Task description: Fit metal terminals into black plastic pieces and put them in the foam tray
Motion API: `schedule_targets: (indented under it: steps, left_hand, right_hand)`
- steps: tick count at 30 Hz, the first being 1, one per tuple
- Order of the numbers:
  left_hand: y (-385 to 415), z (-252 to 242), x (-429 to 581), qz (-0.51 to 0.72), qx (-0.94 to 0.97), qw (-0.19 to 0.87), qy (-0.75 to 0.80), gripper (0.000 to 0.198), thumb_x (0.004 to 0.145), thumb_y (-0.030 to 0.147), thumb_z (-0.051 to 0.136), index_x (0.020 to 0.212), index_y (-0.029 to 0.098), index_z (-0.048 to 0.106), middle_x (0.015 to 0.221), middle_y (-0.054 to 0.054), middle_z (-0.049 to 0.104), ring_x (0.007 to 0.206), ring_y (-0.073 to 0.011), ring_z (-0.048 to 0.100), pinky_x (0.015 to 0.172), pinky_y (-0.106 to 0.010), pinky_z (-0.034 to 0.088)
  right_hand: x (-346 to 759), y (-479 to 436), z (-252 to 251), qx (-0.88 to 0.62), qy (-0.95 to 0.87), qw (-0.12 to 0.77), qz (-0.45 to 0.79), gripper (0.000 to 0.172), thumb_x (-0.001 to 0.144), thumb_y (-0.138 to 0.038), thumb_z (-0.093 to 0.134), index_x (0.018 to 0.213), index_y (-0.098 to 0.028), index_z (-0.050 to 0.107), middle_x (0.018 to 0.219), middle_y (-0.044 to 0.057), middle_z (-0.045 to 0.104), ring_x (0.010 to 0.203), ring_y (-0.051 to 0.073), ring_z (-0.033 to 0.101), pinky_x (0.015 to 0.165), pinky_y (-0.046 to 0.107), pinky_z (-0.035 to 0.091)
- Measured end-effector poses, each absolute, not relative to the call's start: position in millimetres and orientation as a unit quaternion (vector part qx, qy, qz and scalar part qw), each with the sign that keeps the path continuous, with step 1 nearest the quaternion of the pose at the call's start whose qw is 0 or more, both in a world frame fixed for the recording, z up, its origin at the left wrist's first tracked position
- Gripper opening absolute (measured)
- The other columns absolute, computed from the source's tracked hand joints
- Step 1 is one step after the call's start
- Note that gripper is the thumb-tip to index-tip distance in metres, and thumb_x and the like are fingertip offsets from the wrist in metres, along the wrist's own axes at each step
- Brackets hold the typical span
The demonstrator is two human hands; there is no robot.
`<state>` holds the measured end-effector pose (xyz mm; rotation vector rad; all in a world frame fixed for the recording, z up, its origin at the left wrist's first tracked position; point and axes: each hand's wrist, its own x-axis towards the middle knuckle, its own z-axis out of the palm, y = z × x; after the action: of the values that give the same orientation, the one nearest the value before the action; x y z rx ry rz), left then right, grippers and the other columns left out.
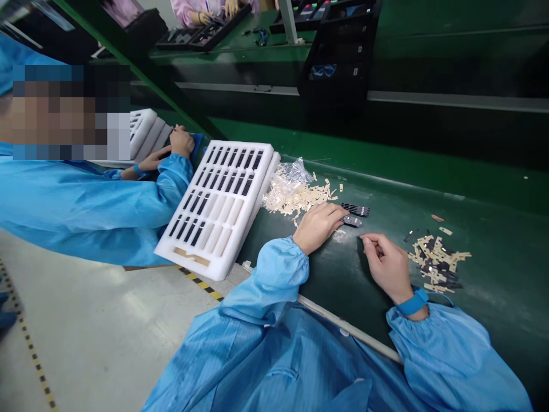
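The right hand (386, 264) is pinched narrow, with nothing visible held, just beside a loose pile of parts (437, 263). The left hand (317, 227) lies half-open, fingertips touching two dark strips (351, 221), with a foam tray (253, 150) beyond it.

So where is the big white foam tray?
In the head view, the white foam tray lies on the green workbench, just left of the person's left hand and a crumpled clear plastic bag.
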<state>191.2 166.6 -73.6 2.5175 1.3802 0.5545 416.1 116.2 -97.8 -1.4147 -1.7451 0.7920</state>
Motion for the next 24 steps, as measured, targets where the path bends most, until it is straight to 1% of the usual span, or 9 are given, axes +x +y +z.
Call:
schedule_targets:
  steps: [3,7,9,11,13,15,17,20,24]
  left_hand:
    - [166,-81,192,0.182,0.850,0.118,0.481,0.026,0.105,0.031,0.049,0.122,0.018,0.064,0.122,-0.010,0.071,0.113,-0.0233,0.066,0.097,-0.039,0.050]
    - [158,-83,186,0.193,0.850,0.156,0.465,0.028,0.104,0.030,0.050,0.127,0.020,0.061,0.123,-0.009,0.070,0.117,-0.0227,0.065,0.102,-0.040,0.050]
    - [156,-81,182,0.193,0.856,0.174,0.447,0.032,0.102,0.035,0.055,0.131,0.021,0.060,0.128,-0.011,0.068,0.123,-0.0235,0.063,0.105,-0.040,0.049]
    - [155,-79,180,0.192,0.856,0.185,0.443,0.041,0.100,0.041,0.059,0.134,0.020,0.059,0.137,-0.013,0.064,0.129,-0.0251,0.060,0.109,-0.042,0.048]
    - [156,-78,180,0.182,0.852,0.189,0.452,0.044,0.100,0.043,0.058,0.136,0.020,0.058,0.138,-0.013,0.064,0.128,-0.0259,0.060,0.109,-0.044,0.048]
    - [157,-78,182,0.169,0.850,0.194,0.460,0.037,0.102,0.038,0.055,0.134,0.020,0.060,0.129,-0.012,0.068,0.122,-0.0252,0.063,0.106,-0.044,0.049]
    - [157,-79,183,0.169,0.846,0.202,0.464,0.030,0.100,0.032,0.058,0.128,0.020,0.063,0.120,-0.010,0.070,0.115,-0.0240,0.065,0.103,-0.043,0.050]
    - [158,-80,187,0.188,0.837,0.198,0.474,0.023,0.096,0.024,0.064,0.119,0.020,0.064,0.116,-0.008,0.069,0.110,-0.0225,0.065,0.099,-0.039,0.052]
    - [163,-82,196,0.201,0.840,0.142,0.484,0.021,0.095,0.014,0.060,0.115,0.020,0.062,0.115,-0.008,0.067,0.109,-0.0232,0.063,0.096,-0.039,0.051]
  right_hand:
    - [416,116,-98,-0.552,-0.682,0.368,0.307,0.024,0.102,-0.038,0.055,0.097,-0.021,0.071,0.073,0.001,0.070,0.059,0.015,0.062,0.061,0.029,0.047]
    - [416,116,-97,-0.552,-0.684,0.367,0.305,0.023,0.102,-0.037,0.055,0.097,-0.021,0.071,0.072,0.001,0.069,0.059,0.015,0.061,0.061,0.028,0.046]
    - [416,116,-96,-0.552,-0.684,0.366,0.306,0.024,0.102,-0.037,0.055,0.097,-0.021,0.071,0.072,0.000,0.069,0.059,0.015,0.062,0.061,0.028,0.046]
    - [416,116,-96,-0.551,-0.684,0.365,0.308,0.024,0.102,-0.038,0.054,0.098,-0.021,0.071,0.072,0.001,0.069,0.060,0.015,0.062,0.061,0.029,0.047]
    - [416,116,-97,-0.552,-0.684,0.363,0.310,0.025,0.102,-0.038,0.054,0.099,-0.021,0.072,0.073,0.001,0.069,0.061,0.016,0.062,0.062,0.029,0.047]
    - [416,116,-97,-0.554,-0.683,0.362,0.309,0.025,0.103,-0.039,0.053,0.099,-0.022,0.072,0.073,0.001,0.070,0.060,0.016,0.062,0.061,0.029,0.047]
    - [416,116,-98,-0.556,-0.682,0.363,0.306,0.026,0.103,-0.040,0.054,0.099,-0.022,0.072,0.072,0.001,0.069,0.058,0.016,0.060,0.061,0.029,0.046]
    - [416,115,-98,-0.555,-0.682,0.365,0.306,0.026,0.102,-0.040,0.054,0.098,-0.022,0.072,0.073,0.001,0.069,0.057,0.016,0.060,0.060,0.029,0.046]
    - [417,115,-99,-0.550,-0.685,0.366,0.307,0.023,0.102,-0.037,0.055,0.099,-0.022,0.072,0.074,0.001,0.070,0.059,0.015,0.061,0.061,0.028,0.047]
